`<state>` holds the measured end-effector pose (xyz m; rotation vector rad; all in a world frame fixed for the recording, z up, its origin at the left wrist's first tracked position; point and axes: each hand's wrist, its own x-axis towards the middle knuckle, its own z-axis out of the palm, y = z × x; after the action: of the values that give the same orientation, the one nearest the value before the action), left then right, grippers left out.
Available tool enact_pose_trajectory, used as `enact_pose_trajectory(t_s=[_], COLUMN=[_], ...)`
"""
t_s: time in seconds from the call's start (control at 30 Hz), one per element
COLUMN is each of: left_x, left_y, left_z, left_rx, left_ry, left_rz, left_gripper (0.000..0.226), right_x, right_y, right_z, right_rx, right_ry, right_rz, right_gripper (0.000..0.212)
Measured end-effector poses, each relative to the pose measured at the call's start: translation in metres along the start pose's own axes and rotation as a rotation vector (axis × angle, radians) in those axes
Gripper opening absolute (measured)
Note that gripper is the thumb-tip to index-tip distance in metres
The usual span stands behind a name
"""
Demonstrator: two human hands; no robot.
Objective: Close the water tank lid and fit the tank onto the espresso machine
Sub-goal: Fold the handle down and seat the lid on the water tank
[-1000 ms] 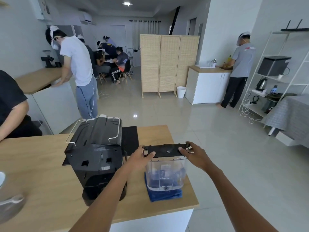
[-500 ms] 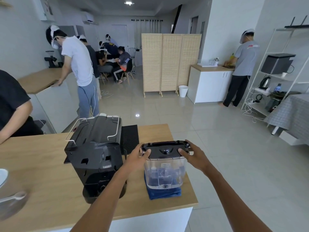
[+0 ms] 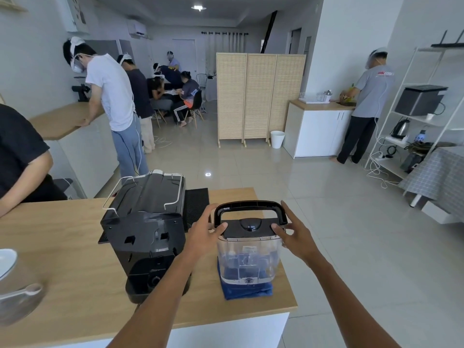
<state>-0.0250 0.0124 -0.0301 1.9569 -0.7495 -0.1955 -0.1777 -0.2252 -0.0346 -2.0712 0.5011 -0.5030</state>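
Observation:
A clear plastic water tank point(image 3: 248, 259) stands on a folded blue cloth point(image 3: 247, 290) near the counter's right front corner. Its black lid point(image 3: 249, 226) lies flat on top, and a black carry handle point(image 3: 251, 205) stands up behind the lid. My left hand point(image 3: 204, 233) presses its thumb on the lid's left edge. My right hand point(image 3: 295, 233) presses its thumb on the lid's right edge, fingers spread behind the handle. The black espresso machine point(image 3: 144, 229) sits just left of the tank, its back facing me.
A black drip mat point(image 3: 197, 204) lies behind the machine on the wooden counter point(image 3: 62, 259). A white bowl and spoon point(image 3: 15, 280) sit at the left edge. A person's arm point(image 3: 22, 177) rests at the far left. The counter ends just right of the tank.
The lid has come down flat onto the tank and the handle now stands upright. Both thumbs have moved onto the lid's top.

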Motion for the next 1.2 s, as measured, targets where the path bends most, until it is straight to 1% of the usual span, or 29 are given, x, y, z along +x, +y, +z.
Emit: enact_pose_trajectory(t_s=[0.2, 0.33, 0.4, 0.53, 0.63, 0.73, 0.83, 0.93, 1.0, 1.1, 1.13, 1.2], left_x=[-0.002, -0.001, 0.000, 0.004, -0.004, -0.011, -0.012, -0.010, -0.010, -0.004, -0.001, 0.001], left_y=[0.008, 0.011, 0.011, 0.006, 0.013, 0.020, 0.019, 0.021, 0.022, 0.020, 0.020, 0.024], left_z=[-0.003, -0.002, -0.002, 0.000, 0.004, 0.004, 0.006, 0.009, 0.011, 0.010, 0.010, 0.011], left_rx=[0.035, 0.118, 0.140, 0.215, 0.272, 0.238, 0.141, 0.109, 0.044, -0.172, -0.208, -0.239], left_ry=[0.064, 0.091, 0.103, 0.111, 0.117, 0.140, 0.161, 0.176, 0.179, 0.171, 0.161, 0.121], left_rz=[0.042, 0.073, 0.092, 0.191, 0.192, 0.154, 0.104, 0.042, -0.043, -0.246, -0.291, -0.351], left_gripper=[0.055, 0.050, 0.045, 0.043, 0.043, 0.047, 0.042, 0.043, 0.046, 0.067, 0.069, 0.062], right_x=[-0.002, -0.003, -0.001, 0.000, -0.004, -0.009, -0.009, -0.008, -0.009, -0.011, -0.012, -0.013], right_y=[0.000, -0.003, -0.003, 0.003, 0.001, -0.004, -0.008, -0.010, -0.010, -0.013, -0.015, -0.019], right_z=[-0.001, 0.000, -0.003, -0.004, -0.001, 0.001, 0.001, 0.000, 0.000, 0.000, 0.000, 0.000], right_rx=[-0.021, -0.073, -0.099, -0.139, -0.147, -0.131, -0.131, -0.112, -0.091, -0.011, 0.010, 0.029], right_ry=[0.041, 0.053, 0.047, 0.060, 0.084, 0.106, 0.127, 0.146, 0.153, 0.174, 0.183, 0.191], right_rz=[-0.064, -0.110, -0.133, -0.167, -0.179, -0.170, -0.158, -0.146, -0.137, -0.112, -0.111, -0.101], right_gripper=[0.066, 0.068, 0.064, 0.057, 0.055, 0.054, 0.052, 0.054, 0.052, 0.043, 0.040, 0.039])
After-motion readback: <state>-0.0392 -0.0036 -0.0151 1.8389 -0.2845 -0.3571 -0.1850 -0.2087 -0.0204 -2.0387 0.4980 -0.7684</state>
